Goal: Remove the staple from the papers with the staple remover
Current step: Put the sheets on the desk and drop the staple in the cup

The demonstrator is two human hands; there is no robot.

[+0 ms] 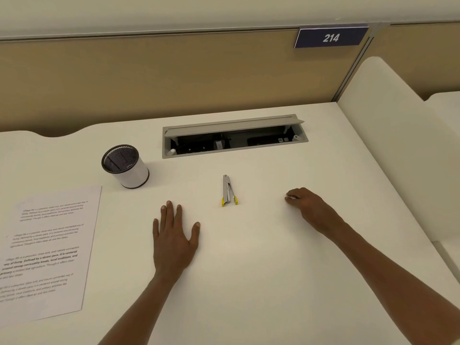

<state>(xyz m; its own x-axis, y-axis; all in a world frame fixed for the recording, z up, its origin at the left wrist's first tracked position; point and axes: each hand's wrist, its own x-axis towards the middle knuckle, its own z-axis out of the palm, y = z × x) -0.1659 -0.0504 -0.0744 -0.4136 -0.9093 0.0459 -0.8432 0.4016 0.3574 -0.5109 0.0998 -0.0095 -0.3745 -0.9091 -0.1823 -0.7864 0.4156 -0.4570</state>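
We see both hands empty on the white bench (249,257). Left hand (174,237) lies flat, palm down, fingers spread, holding nothing. Right hand (307,207) rests loosely curled, fingertips on the bench, nothing visibly in it; a pale fleck near its fingertips is too small to identify.

Staple remover (228,191) lies between the hands, apart from both, nearer the left. It is a slim metal plier-type tool, yellow tips toward us, nose pointing away toward the open cable tray (235,135). Its arms sit slightly splayed.

Papers (47,247) lie at the left edge of the bench, well apart from the tool, printed side up, partly out of frame. We cannot make out the staple itself. A mesh pen cup (125,165) stands behind the papers, looks empty.

Handling, our judgement: the remover is light, rigid and smooth metal, so it may skid on the bench if pinched from the side. Best grip is probably across the two arms near the yellow ends, thumb on one, fingers on the other, leaving the nose free. The papers are thin and floppy and will slide easily; we expect one hand must pin them flat near the stapled corner while the other works the tool. Nothing is started yet.
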